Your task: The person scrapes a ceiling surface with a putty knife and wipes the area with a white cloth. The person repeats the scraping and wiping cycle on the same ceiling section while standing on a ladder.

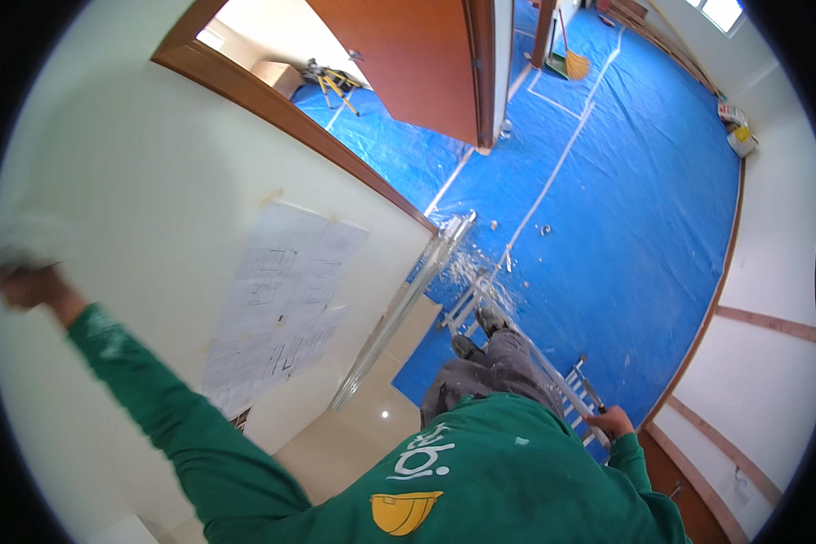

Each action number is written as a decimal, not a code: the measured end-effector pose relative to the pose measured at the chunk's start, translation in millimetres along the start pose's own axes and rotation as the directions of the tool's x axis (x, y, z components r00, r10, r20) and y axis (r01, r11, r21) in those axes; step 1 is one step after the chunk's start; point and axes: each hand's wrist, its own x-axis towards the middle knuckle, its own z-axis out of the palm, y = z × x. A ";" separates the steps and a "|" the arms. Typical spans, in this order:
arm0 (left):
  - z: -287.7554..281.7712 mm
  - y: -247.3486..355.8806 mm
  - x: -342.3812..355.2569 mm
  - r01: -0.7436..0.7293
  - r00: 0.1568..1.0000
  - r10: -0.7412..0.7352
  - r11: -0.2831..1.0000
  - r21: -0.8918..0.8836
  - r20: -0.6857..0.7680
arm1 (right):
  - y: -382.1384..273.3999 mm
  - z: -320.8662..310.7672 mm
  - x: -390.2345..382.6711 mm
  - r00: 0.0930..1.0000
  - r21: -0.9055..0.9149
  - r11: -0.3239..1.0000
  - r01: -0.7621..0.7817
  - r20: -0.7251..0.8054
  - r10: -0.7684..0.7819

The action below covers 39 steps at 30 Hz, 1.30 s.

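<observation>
Stretched out to the far left, my left hand point(29, 285) is up at the pale wall point(145, 208). Motion blurs it; the fingers look closed, and a whitish-grey smear above them hides what they hold. My right hand point(613, 422) is low on the right, closed at the side rail of a metal ladder point(537, 355). A dark, handle-like piece point(593, 392) runs up from its fingers; whether it belongs to the ladder cannot be made out. My shoes point(491, 319) are on the ladder, above the floor.
Blue sheeting point(626, 227) covers the floor, with white debris point(467, 265) near the ladder's far end. Long metal channels point(399, 313) lean by the wall. Taped drawings point(276, 299) hang beside the doorway's brown frame point(290, 122). A broom point(576, 65) stands far back.
</observation>
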 end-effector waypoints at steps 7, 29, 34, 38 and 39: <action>89.3 230.2 -266.3 0.622 0.597 0.064 0.593 -0.511 0.800 | -7.1 5.6 -5.1 0.996 0.091 0.992 0.085 0.004 -0.086; 264.0 242.9 -289.8 -0.636 0.469 0.554 0.752 -0.172 0.687 | -41.9 14.0 -11.3 0.993 -0.106 0.989 -0.101 -0.080 0.092; 262.3 239.0 -293.6 -0.696 0.469 0.600 0.703 -0.147 0.649 | -48.5 11.2 8.7 0.993 -0.091 0.989 -0.115 0.000 0.116; 262.9 239.0 -295.0 -0.782 0.450 0.653 0.618 -0.085 0.609 | -56.0 19.5 21.9 0.994 -0.124 0.987 -0.106 -0.008 0.106; 263.3 237.9 -295.7 -0.805 0.439 0.681 0.588 -0.080 0.586 | -58.3 22.2 23.7 0.994 -0.137 0.984 -0.112 -0.032 0.108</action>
